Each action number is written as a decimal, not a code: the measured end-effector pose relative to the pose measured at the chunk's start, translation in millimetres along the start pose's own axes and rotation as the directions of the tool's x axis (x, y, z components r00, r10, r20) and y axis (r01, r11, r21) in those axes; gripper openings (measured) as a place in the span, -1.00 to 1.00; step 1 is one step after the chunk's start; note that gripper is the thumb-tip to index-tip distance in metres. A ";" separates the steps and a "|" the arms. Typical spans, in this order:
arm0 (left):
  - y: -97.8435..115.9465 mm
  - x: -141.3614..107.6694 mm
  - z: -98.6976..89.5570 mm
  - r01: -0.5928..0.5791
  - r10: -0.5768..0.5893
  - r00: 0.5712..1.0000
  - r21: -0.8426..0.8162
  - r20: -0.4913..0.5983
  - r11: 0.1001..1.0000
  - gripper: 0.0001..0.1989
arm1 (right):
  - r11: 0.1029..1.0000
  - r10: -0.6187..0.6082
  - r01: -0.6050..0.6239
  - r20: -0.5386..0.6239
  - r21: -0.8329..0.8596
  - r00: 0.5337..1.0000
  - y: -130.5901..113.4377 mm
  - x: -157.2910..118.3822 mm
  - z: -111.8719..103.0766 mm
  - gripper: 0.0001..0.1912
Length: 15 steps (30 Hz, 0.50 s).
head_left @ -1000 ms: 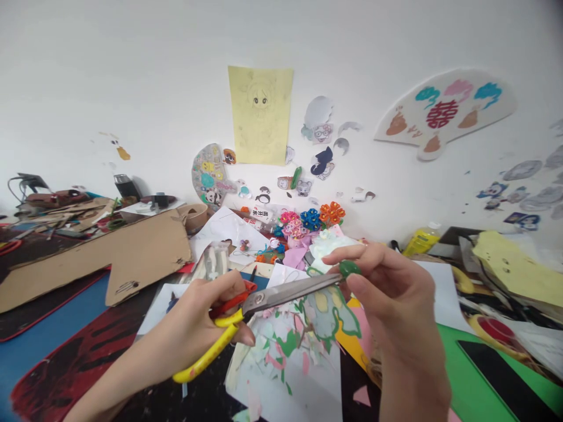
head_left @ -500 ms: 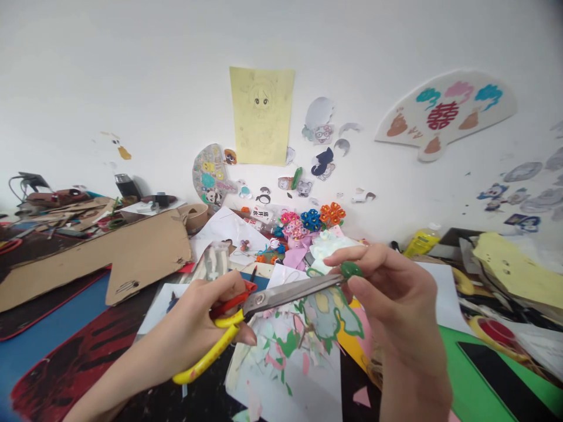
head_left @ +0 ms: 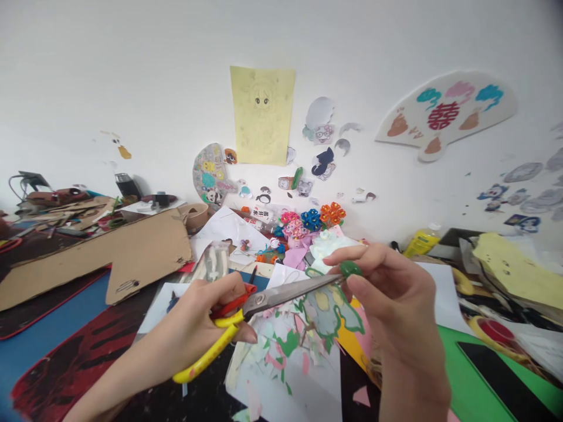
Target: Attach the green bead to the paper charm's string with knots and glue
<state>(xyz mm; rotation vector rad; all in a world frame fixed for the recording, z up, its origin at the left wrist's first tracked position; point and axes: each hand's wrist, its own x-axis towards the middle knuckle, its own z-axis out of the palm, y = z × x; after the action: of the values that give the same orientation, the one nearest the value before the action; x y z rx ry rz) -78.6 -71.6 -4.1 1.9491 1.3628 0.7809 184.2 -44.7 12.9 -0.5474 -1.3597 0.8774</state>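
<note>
My left hand (head_left: 220, 310) is wrapped round the red and yellow handles of the scissors (head_left: 285, 293). Their blades look nearly closed and point right, with the tips at a small green piece (head_left: 350, 268). That piece is pinched between the thumb and fingers of my right hand (head_left: 387, 287). Below the blades shows a grey-green paper cutout with dark green edges (head_left: 323, 310). Green, pink and white scraps (head_left: 288, 343) lie under it on a white sheet (head_left: 312, 392).
Cardboard (head_left: 149, 258) lies at the left. Crocheted flowers (head_left: 310, 220) stand at the back by the wall. A phone (head_left: 505, 375) rests on a green sheet (head_left: 457, 357) at the right, near a yellow bottle (head_left: 422, 240).
Almost nothing differs; my right hand and the green piece have shifted very slightly left. The scissors stay at the green piece.
</note>
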 end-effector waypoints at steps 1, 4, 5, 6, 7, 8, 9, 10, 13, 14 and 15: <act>-1.9 -0.2 0.2 0.002 -0.002 1.000 -0.012 0.001 1.000 -0.52 | 1.000 0.007 -0.006 -0.008 0.009 1.000 -0.3 -0.1 0.6 -0.82; -10.3 0.3 1.1 -0.011 0.011 1.000 -0.026 -0.012 1.000 -0.55 | 0.999 0.020 -0.020 -0.019 0.026 1.000 -0.7 -0.2 1.7 -0.80; -13.6 0.9 1.6 -0.022 0.021 0.999 -0.029 -0.029 0.999 -0.57 | 0.999 0.022 -0.021 -0.020 0.027 1.000 -0.6 -0.1 1.9 -0.80; -16.5 1.8 2.2 -0.038 0.036 0.998 -0.037 -0.055 0.999 -0.59 | 0.999 0.022 -0.022 -0.018 0.028 1.000 -0.5 0.1 2.0 -0.80; -18.9 2.8 2.9 -0.058 0.053 0.995 -0.054 -0.082 0.997 -0.62 | 0.999 0.025 -0.024 -0.022 0.031 0.999 -0.3 0.2 2.0 -0.80; -20.4 4.0 3.7 -0.087 0.078 0.991 -0.081 -0.108 0.993 -0.65 | 0.999 0.030 -0.029 -0.033 0.037 0.999 0.0 0.5 1.9 -0.80; -21.0 5.1 4.5 -0.121 0.107 0.986 -0.112 -0.126 0.986 -0.68 | 0.999 0.035 -0.033 -0.042 0.042 0.998 0.4 0.8 1.6 -0.80; -20.5 6.2 5.4 -0.153 0.135 0.982 -0.139 -0.135 0.978 -0.71 | 0.998 0.038 -0.036 -0.050 0.043 0.998 0.8 1.1 1.2 -0.79; -15.1 8.3 7.4 -0.200 0.180 0.974 -0.150 -0.136 0.968 -0.81 | 1.000 0.021 -0.020 -0.017 0.012 1.000 2.1 2.4 -0.3 -0.78; -12.9 8.4 7.8 -0.191 0.173 0.975 -0.132 -0.137 0.973 -0.84 | 1.000 0.016 -0.016 -0.013 -0.001 1.000 2.4 2.7 -0.3 -0.78; -10.9 8.3 8.1 -0.171 0.155 0.978 -0.113 -0.138 0.979 -0.85 | 1.000 0.017 -0.017 -0.025 -0.012 1.000 2.6 2.8 0.3 -0.78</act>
<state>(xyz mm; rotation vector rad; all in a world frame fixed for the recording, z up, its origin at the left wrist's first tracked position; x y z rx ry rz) -76.3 -62.1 -16.6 1.9582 1.2059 1.0604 183.3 -41.0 12.6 -0.5783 -1.3405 0.8737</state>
